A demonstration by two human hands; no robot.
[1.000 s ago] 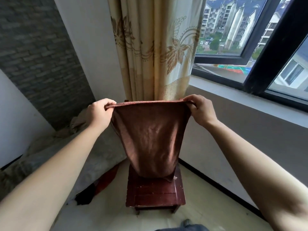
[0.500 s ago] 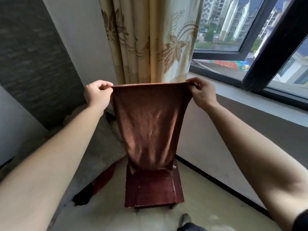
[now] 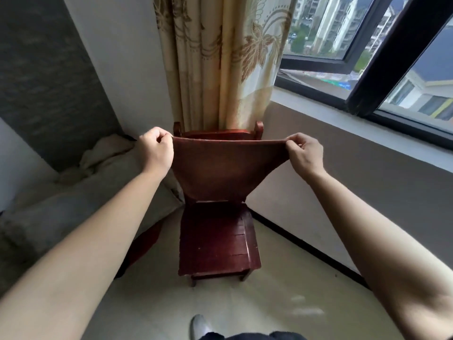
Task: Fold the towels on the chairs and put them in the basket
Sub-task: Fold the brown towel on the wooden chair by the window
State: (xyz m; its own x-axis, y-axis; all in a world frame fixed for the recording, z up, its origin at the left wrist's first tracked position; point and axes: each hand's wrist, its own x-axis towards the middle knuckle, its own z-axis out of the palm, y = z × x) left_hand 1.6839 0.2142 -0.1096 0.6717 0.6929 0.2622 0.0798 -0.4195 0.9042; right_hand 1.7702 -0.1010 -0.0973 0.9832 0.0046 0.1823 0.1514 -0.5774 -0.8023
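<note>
Closest to the camera there's a light grey shoe toe point(image 3: 199, 326) on the pale tiled floor point(image 3: 152, 300), right in front of the dark red wooden slatted chair point(image 3: 217, 244), so there isn't much foot room if the person steps in.

Both arms are stretched out. The left hand point(image 3: 157, 150) is curled shut, pinching one top corner of the reddish-brown cloth towel point(image 3: 220, 173), and the right hand point(image 3: 305, 154) is doing the same on the other corner, thumb and fingers nipped on the hem. The towel hangs stretched between them over the back of the seat, and its bottom edge looks like it's touching or nearly touching the seat. Can't tell which.

What could go wrong, imo: the grips are just small pinches at the very corners, so one corner slipping would dump the towel onto the seat or floor. The lower half narrows and bunches in, so folding now would likely give a crooked, lumpy fold. The bottom could also drag on the seat slats.

Off to the left, a rumpled grey blanket point(image 3: 81, 192) is piled on something low, close beside the chair. Behind the towel the chair's backrest posts poke up, right against the cream curtain with brown leaf pattern point(image 3: 220, 57). To the right there's a grey windowsill point(image 3: 343, 114) and a black-framed window point(image 3: 382, 52). No basket in sight, so it'll need finding.
</note>
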